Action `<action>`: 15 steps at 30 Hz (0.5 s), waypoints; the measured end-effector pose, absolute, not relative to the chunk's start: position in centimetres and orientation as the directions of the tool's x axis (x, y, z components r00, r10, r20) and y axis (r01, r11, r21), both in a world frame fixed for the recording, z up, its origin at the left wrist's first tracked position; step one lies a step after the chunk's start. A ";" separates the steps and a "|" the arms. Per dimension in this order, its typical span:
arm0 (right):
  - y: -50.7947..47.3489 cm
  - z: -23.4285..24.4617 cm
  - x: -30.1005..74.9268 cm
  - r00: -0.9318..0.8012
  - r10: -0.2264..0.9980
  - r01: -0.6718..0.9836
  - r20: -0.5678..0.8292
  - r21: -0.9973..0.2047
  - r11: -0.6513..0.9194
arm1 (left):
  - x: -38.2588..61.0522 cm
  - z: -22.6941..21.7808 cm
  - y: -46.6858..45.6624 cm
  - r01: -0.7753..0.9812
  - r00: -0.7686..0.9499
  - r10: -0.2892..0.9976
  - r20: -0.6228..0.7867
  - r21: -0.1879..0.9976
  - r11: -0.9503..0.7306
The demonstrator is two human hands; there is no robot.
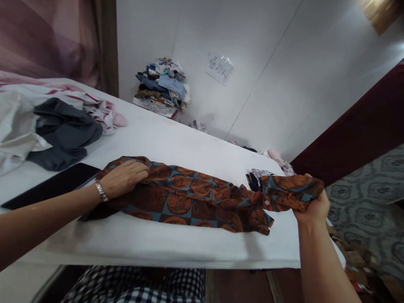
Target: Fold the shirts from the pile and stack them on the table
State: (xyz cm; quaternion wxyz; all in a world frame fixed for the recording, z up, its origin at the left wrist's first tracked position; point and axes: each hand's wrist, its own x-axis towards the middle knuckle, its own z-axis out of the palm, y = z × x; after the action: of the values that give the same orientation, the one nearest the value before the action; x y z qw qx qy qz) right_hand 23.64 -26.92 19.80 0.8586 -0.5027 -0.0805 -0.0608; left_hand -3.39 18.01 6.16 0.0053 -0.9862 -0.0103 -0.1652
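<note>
A brown and blue patterned shirt (pixel 189 198) lies stretched in a long strip across the white table (pixel 158 243). My left hand (pixel 123 178), with a metal watch on its wrist, presses down on the shirt's left end, fingers curled over the cloth. My right hand (pixel 315 205) grips the shirt's right end and holds it lifted a little above the table's right edge.
A dark grey garment (pixel 64 134) and pink-striped white cloth (pixel 73 96) lie at the left. A flat black board (pixel 53 185) rests near my left forearm. A stack of folded clothes (pixel 163 85) stands at the far wall. Patterned floor lies to the right.
</note>
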 end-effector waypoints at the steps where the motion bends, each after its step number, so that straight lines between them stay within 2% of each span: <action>1: -27.0 19.6 23.9 0.980 -0.025 0.183 0.197 -0.852 0.491 | -3.6 6.1 18.0 0.006 0.952 0.002 0.308 -0.013 -1.000; 3: -27.1 19.4 24.3 0.981 -0.030 0.183 0.194 -0.847 0.499 | -4.0 6.0 18.0 -0.017 0.965 -0.025 0.262 -0.034 -0.999; 5: -27.2 19.3 24.7 0.981 -0.026 0.178 0.191 -0.849 0.498 | -4.5 5.5 18.2 -0.043 0.970 -0.043 0.239 -0.006 -0.999; 7: -27.2 19.2 24.9 0.981 -0.018 0.177 0.194 -0.853 0.491 | -5.0 5.0 18.5 -0.061 0.978 -0.044 0.204 0.077 -0.995; 10: -27.0 19.5 25.2 0.973 0.011 0.203 0.232 -0.871 0.447 | -5.4 5.0 18.6 0.008 0.986 0.041 0.164 0.198 -0.980; 13: -25.6 20.4 25.4 0.953 0.091 0.234 0.289 -0.893 0.385 | -5.0 6.4 17.3 0.034 0.969 0.096 0.229 0.259 -0.965; 15: -23.7 21.3 25.1 0.930 0.184 0.242 0.320 -0.905 0.349 | -3.9 8.0 15.2 -0.014 0.944 0.106 0.311 0.360 -0.933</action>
State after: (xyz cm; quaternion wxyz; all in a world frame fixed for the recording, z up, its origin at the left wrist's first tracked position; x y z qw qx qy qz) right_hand 25.11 -23.69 21.28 0.7999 -0.5701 -0.1868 -0.0182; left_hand -3.86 15.18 8.02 -0.1818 -0.9691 -0.0239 -0.1651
